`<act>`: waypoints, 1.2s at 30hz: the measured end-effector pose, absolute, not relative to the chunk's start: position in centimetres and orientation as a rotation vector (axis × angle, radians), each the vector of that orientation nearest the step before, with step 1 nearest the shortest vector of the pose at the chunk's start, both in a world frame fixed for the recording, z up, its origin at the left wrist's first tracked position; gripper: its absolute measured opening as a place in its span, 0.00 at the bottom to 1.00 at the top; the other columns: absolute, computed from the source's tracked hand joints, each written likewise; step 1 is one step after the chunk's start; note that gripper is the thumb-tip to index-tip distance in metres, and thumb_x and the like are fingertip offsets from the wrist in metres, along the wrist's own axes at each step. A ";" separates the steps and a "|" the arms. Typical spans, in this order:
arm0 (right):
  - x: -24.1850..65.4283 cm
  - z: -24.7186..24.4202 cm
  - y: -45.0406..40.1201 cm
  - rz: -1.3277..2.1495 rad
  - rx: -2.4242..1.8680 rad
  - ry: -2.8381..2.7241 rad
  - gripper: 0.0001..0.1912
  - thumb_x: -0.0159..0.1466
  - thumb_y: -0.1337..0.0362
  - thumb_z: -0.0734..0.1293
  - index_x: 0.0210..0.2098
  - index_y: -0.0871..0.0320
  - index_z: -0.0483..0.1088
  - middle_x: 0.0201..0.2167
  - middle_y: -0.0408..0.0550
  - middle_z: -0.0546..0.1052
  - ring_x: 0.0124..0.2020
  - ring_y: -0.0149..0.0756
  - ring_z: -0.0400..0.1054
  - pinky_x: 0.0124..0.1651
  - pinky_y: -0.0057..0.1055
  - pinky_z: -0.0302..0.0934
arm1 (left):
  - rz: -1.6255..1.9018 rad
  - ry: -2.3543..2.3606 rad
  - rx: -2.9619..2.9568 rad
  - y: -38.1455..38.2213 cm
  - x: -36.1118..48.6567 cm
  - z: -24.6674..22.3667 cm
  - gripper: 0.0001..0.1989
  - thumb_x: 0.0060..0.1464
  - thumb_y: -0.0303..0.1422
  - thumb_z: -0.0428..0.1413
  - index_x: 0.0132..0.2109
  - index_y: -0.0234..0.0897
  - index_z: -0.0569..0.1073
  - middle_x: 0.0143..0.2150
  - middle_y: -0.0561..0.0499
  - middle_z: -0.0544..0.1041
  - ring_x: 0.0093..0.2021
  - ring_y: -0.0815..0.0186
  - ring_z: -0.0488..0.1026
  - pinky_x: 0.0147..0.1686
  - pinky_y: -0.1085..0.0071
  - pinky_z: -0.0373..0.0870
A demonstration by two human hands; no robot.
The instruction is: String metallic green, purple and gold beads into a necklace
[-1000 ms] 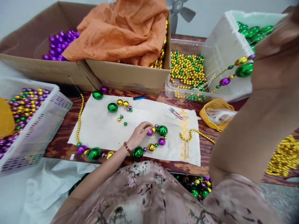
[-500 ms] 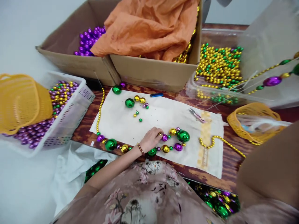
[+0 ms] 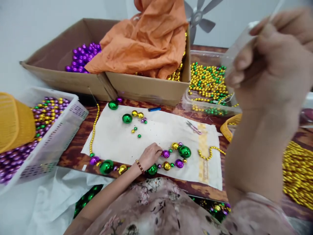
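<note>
Many shiny balls made up the bead string (image 3: 106, 166), which lay near the front of the bench (image 3: 70, 143), partly on a white cloth (image 3: 117, 143). It had big green balls, middle-sized gold and purple ones, and tiny ones in between. On the left it went up in a row of small gold beads. On the right it bent round in a loop on the cloth.

The left hand (image 3: 152, 153) was low on the cloth, with its grip narrow, holding the string by a purple ball (image 3: 165, 153). Its forearm lay across part of the string. The right hand (image 3: 278, 62) was up high and blurry. Its grip was curled up small and seemed to pinch a thin pale strand (image 3: 277, 9).

Loose balls sat on the cloth: a big green one (image 3: 126, 118), two gold ones (image 3: 137, 114) and some tiny ones (image 3: 139, 136). A blue stick (image 3: 154, 109) and small snips (image 3: 194, 127) were there too. The cloth had a yellow patch (image 3: 202, 140) with brownish marks like print, too small to read.
</note>
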State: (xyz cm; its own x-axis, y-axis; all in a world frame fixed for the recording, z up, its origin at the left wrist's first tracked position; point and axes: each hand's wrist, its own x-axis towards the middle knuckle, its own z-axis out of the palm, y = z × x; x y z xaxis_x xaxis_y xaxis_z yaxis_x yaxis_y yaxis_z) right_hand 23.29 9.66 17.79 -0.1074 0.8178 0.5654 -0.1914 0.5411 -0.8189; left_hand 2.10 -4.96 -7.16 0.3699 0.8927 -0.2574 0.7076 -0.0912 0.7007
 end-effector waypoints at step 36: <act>16.3 -2.9 0.9 1.418 -1.124 -1.445 0.13 0.68 0.57 0.61 0.47 0.57 0.69 0.25 0.41 0.72 0.24 0.32 0.71 0.24 0.25 0.61 | 0.403 2.127 1.218 5.9 -11.4 -3.3 0.30 0.57 0.52 0.55 0.57 0.35 0.66 0.46 0.37 0.80 0.27 0.58 0.78 0.39 0.60 0.74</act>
